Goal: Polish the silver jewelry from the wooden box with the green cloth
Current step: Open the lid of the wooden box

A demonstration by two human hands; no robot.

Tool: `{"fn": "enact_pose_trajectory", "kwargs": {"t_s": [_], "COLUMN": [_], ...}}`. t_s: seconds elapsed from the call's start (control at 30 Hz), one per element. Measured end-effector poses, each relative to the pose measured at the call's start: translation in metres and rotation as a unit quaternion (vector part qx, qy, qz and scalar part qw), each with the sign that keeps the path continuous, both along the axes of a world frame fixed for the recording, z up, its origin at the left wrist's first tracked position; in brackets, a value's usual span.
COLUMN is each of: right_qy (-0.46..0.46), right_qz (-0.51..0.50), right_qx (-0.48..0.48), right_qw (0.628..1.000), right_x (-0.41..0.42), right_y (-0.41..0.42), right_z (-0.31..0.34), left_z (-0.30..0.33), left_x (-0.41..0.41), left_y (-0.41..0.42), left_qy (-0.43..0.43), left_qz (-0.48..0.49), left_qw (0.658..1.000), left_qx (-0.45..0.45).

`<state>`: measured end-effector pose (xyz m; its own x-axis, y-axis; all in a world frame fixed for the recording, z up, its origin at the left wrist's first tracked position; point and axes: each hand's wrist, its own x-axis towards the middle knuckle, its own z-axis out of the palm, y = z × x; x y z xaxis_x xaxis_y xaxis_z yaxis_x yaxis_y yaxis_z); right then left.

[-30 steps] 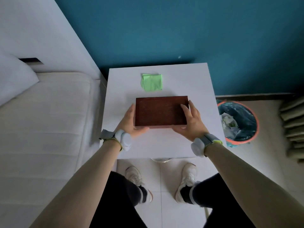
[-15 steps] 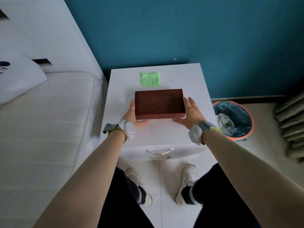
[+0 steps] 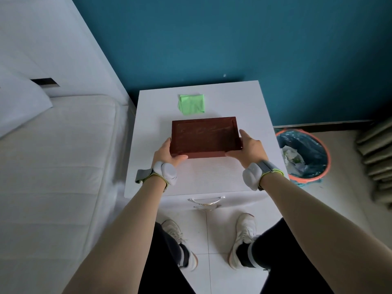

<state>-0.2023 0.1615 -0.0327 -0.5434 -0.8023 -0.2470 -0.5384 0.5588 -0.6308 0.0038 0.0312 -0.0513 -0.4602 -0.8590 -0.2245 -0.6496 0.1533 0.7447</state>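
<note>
The wooden box (image 3: 205, 136) sits in the middle of a white nightstand (image 3: 250, 107), right between the 2 hands. The left hand (image 3: 167, 154) holds the box's left end, with its thumb curled along the near edge. The right hand (image 3: 248, 148) holds the right end, with its thumb along the near edge and its fingers up the side. Both hands grip the box.

The box is dark red-brown, flat and shaped like a rectangle. Its lid is shut, and the top has pale scuff marks on it. You cannot see what is inside.

The green cloth (image 3: 192, 103) lies folded in a small square just behind the box, nearer the blue wall (image 3: 233, 39). It does not touch the box.

Each wrist has a gray band with a white lump on it. The nightstand has a drawer handle (image 3: 205, 200) at the front. A bed (image 3: 53, 155) is on the left. An orange bin (image 3: 303, 155) with a dark bag is on the right. 2 white shoes stand on the tile floor below.
</note>
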Motion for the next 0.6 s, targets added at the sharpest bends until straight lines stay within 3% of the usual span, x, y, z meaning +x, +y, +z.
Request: {"fn": "enact_pose_trajectory", "kwargs": {"t_s": [0.2, 0.4, 0.6], "right_qy": [0.001, 0.028, -0.021], "right_qz": [0.005, 0.029, -0.033], "right_qx": [-0.032, -0.045, -0.072], "right_qw": [0.999, 0.998, 0.997], "right_x": [-0.0038, -0.0026, 0.001], "right_y": [0.0052, 0.0065, 0.0081], "right_z": [-0.0086, -0.0066, -0.0101], "left_z": [-0.0041, -0.0017, -0.0004], "left_x": [0.0012, 0.0021, 0.0019], "left_y": [-0.0006, -0.0027, 0.0018], "left_qy": [0.027, -0.007, -0.014], "left_qz": [0.019, 0.009, 0.008], "left_qw": [0.999, 1.0, 1.0], "left_qx": [0.026, 0.009, -0.01]}}
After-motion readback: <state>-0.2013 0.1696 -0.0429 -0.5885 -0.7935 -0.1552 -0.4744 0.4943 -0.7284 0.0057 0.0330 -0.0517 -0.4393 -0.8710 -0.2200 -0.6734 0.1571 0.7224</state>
